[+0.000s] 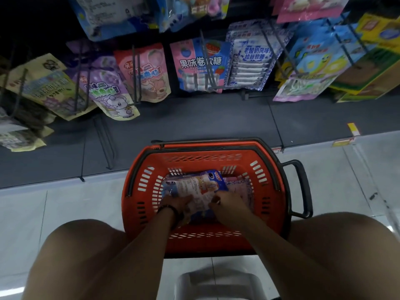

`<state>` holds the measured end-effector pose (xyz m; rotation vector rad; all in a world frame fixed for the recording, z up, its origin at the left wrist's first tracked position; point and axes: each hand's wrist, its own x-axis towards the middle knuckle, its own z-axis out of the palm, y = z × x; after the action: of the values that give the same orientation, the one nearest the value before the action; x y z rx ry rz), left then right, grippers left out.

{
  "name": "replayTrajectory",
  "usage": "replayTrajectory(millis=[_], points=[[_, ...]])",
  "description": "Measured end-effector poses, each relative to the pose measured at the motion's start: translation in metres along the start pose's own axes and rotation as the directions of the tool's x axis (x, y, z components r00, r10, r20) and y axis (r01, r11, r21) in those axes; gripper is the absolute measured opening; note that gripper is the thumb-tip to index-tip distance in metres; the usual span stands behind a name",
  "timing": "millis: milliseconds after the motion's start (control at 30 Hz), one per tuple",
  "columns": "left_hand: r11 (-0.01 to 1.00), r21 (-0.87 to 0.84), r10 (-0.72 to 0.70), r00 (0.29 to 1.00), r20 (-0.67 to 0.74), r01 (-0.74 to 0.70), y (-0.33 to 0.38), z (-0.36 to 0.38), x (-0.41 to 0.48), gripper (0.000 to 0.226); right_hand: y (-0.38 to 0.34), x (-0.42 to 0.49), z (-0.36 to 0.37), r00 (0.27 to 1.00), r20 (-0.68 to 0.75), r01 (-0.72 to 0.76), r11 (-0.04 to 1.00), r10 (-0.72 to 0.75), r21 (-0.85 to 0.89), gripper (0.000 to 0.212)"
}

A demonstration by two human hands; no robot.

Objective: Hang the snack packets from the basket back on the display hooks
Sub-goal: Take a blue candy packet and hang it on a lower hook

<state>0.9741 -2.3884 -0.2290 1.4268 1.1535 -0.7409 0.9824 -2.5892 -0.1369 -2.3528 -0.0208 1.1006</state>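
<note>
Head view | packet [195, 185] lies topmost in basket [129, 191], long axis crosswise | right hand [228, 201] fingers pinch near edge; left hand [176, 203] fingers on near-left corner, grip unclear | hooks [136, 79] ahead, above

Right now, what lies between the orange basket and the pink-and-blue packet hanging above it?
Only a bare stretch of dark grey shelf base, seen in the head view, between basket and packet.

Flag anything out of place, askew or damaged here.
Nothing spilled or damaged. Only oddity: snack packets lie piled in the red basket on the floor instead of hanging on the display hooks. Left hand and right hand are on the top one.
</note>
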Motion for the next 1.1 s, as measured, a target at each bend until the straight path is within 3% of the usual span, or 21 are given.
replayTrajectory(millis=[133, 233, 367, 500, 567, 633, 700, 800, 900, 933, 1000, 1033, 1100], points=[[0.994, -0.022, 0.109, 0.994, -0.032, -0.11, 0.024, 0.001, -0.064, 0.08, 0.009, -0.006, -0.005, 0.993, -0.096, -0.063, 0.998, 0.065, 0.026, 0.016], [0.973, -0.056, 0.221, 0.973, -0.07, -0.225, 0.025, -0.002, -0.086, 0.089, 0.011, -0.018, -0.005, 0.978, -0.188, -0.073, 0.992, 0.091, 0.1, 0.024], [0.921, -0.223, 0.299, 0.946, -0.125, -0.321, 0.016, -0.009, -0.118, 0.116, -0.002, -0.042, -0.006, 0.955, -0.296, 0.023, 0.989, 0.021, 0.146, 0.021], [0.818, -0.387, 0.41, 0.903, -0.126, -0.425, 0.001, -0.012, -0.167, 0.057, -0.008, -0.068, -0.003, 0.931, -0.362, 0.049, 0.964, 0.051, 0.262, 0.029], [0.758, -0.484, 0.452, 0.887, -0.093, -0.437, -0.008, -0.011, -0.181, 0.051, -0.011, -0.083, -0.004, 0.932, -0.332, 0.062, 0.84, 0.144, 0.539, 0.041], [0.728, -0.52, 0.491, 0.869, -0.059, -0.446, -0.017, -0.011, -0.194, 0.047, -0.016, -0.099, -0.005, 0.961, -0.199, 0.058, 0.564, 0.192, 0.824, 0.049], [0.69, -0.586, 0.512, 0.859, -0.02, -0.425, -0.025, -0.011, -0.207, 0.045, -0.023, -0.117, -0.01, 0.988, -0.109, 0.065, 0.343, 0.111, 0.937, 0.038], [0.675, -0.62, 0.563, 0.822, 0.084, -0.4, -0.036, -0.009, -0.225, 0.057, -0.025, -0.135, -0.017, 0.99, -0.143, 0.144, 0.103, -0.014, 0.984, 0.039], [0.664, -0.614, 0.596, 0.798, 0.09, -0.426, -0.039, -0.012, -0.233, 0.054, -0.026, -0.148, -0.021, 0.983, -0.181, 0.183, 0.053, -0.041, 0.982, 0.04], [0.657, -0.593, 0.605, 0.795, 0.047, -0.465, -0.039, -0.013, -0.234, 0.053, -0.025, -0.151, -0.021, 0.98, -0.196, 0.197, 0.059, -0.029, 0.979, 0.039], [0.669, -0.492, 0.588, 0.802, -0.107, -0.556, -0.041, -0.015, -0.239, 0.073, -0.022, -0.155, -0.02, 0.971, -0.24, 0.239, 0.063, 0.012, 0.969, 0.036], [0.667, -0.398, 0.602, 0.77, -0.208, -0.629, -0.043, -0.017, -0.242, 0.087, -0.021, -0.157, -0.02, 0.963, -0.268, 0.265, 0.074, 0.033, 0.961, 0.032], [0.651, -0.095, 0.654, 0.621, -0.433, -0.753, -0.046, -0.017, -0.251, 0.106, -0.021, -0.163, -0.018, 0.941, -0.331, 0.322, 0.112, 0.075, 0.94, 0.023]])
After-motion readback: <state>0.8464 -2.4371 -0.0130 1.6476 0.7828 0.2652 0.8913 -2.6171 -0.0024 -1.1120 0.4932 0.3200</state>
